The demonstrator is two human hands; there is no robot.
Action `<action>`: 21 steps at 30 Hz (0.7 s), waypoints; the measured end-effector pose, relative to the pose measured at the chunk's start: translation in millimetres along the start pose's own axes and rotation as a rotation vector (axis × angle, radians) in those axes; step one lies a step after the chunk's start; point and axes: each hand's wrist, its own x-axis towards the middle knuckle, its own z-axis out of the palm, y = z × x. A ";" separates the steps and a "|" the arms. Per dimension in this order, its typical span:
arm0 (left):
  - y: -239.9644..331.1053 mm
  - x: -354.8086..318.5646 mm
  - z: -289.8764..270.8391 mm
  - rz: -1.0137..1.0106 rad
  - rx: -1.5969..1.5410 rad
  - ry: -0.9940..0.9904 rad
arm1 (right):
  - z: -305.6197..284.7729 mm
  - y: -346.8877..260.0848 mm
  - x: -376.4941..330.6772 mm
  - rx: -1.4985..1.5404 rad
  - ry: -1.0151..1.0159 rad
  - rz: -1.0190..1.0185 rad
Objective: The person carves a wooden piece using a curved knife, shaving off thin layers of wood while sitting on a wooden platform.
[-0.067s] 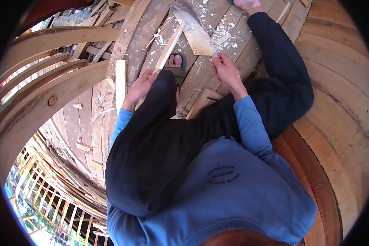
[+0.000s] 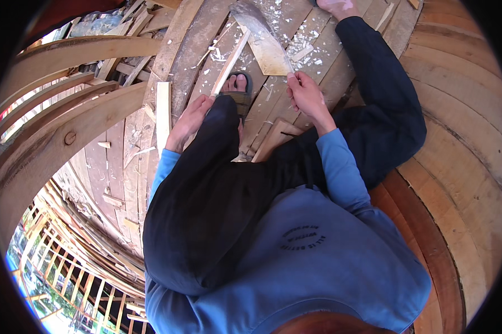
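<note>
My left hand point(image 2: 191, 119), beside my left knee, is closed on the near end of a pale narrow wood strip point(image 2: 231, 61). The strip slants away past my sandalled left foot. Its far end meets the left edge of a broad flat blade point(image 2: 266, 50), greyish at the far end and pale yellow nearer me. At the blade's near right corner my right hand point(image 2: 308, 96) is closed, the blade reaching out ahead of the fingers. Its handle is hidden in that hand. White wood chips point(image 2: 304, 42) lie around the blade on the plank floor point(image 2: 201, 42).
Another pale strip point(image 2: 163, 114) lies left of my left hand. Curved timber ribs point(image 2: 67, 131) rise along the left, with loose wood pieces behind them. A curved plank wall point(image 2: 457, 106) stands close on my right. Below my right hand is a wood block point(image 2: 276, 136).
Both hands shift very slightly to the left. The strip and the blade stay in nearly the same place, and both grips are unchanged.
</note>
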 end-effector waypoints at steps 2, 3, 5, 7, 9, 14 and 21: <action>-17.5 4.7 -3.6 -0.098 -0.213 -0.093 | 1.8 -9.4 -0.6 -0.065 0.010 0.006; -26.3 7.2 -5.3 -0.148 -0.316 -0.140 | 1.6 -12.8 0.2 -0.081 0.008 0.000; 14.4 -10.4 1.3 -0.296 -0.391 -0.079 | 1.0 -16.3 4.2 -0.113 0.002 -0.009; -11.9 -0.1 3.1 -0.495 -0.534 -0.011 | -0.9 -15.1 8.2 -0.035 0.029 -0.035; -14.1 3.4 10.6 -0.359 -0.592 -0.034 | -5.1 -15.9 8.3 0.028 0.061 -0.060; 23.8 -12.6 -4.8 -0.263 -1.085 -0.457 | -13.6 -44.0 -2.3 0.224 0.004 -0.124; 51.7 -2.6 -18.5 -0.163 -0.990 -0.609 | -15.7 -89.0 6.7 0.509 -0.101 -0.462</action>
